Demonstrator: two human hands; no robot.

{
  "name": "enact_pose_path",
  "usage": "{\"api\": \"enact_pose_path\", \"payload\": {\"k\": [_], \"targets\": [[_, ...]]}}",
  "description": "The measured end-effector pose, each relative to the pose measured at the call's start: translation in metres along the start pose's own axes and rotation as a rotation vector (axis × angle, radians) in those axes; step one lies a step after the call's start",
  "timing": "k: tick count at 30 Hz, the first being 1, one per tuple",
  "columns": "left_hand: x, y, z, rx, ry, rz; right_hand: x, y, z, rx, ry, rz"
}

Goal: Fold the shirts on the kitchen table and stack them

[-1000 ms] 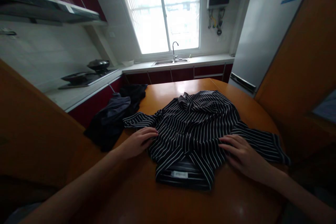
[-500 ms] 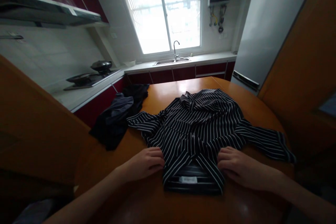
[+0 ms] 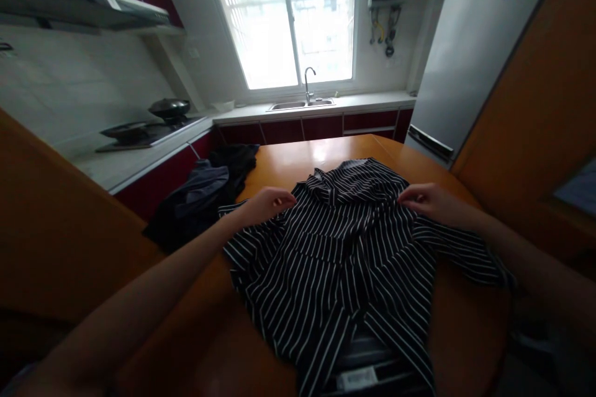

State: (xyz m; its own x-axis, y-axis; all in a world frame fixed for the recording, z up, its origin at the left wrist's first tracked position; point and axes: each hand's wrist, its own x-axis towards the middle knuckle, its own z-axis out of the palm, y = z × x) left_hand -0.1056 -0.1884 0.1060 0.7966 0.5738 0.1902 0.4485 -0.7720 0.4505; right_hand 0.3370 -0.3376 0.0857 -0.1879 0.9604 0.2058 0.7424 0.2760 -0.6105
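Striped shirt (image 3: 321,248), one: spread on the worktop (image 3: 298,152), collar toward the near edge, a sleeve out either side. Left hand (image 3: 264,206): grip nearly closed at the shirt's left side. Right hand (image 3: 431,201): likewise, right side; both apparently pinching cloth, fingertips being dim. Dark clothes (image 3: 200,192), heaped, left edge. Step, as judged: handling the sides; moving the cloth evenly calls for matched grips.
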Motion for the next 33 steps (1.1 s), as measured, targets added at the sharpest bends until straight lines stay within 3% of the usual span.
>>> {"api": "enact_pose_path", "payload": {"k": [3,5,10,15,20,27,33], "targets": [[0.050,-0.055,-0.006,0.079,0.074,-0.095,0.057,0.038,-0.006,-0.155,0.102,0.080],[0.078,-0.076,-0.006,0.102,0.055,-0.095,0.091,0.053,-0.008,-0.280,0.108,0.153],[0.121,-0.087,-0.004,0.091,-0.123,0.000,0.160,0.071,-0.004,-0.480,0.029,0.214],[0.146,-0.099,-0.001,0.124,-0.264,-0.056,0.210,0.090,0.011,-0.514,-0.066,0.202],[0.164,-0.120,0.008,0.103,-0.182,-0.111,0.241,0.110,0.021,-0.502,-0.155,0.169],[0.188,-0.131,0.023,0.038,-0.251,-0.010,0.257,0.134,0.019,-0.504,-0.255,0.170],[0.210,-0.130,-0.005,0.068,-0.279,-0.154,0.263,0.142,-0.002,-0.517,-0.294,0.160]]}}
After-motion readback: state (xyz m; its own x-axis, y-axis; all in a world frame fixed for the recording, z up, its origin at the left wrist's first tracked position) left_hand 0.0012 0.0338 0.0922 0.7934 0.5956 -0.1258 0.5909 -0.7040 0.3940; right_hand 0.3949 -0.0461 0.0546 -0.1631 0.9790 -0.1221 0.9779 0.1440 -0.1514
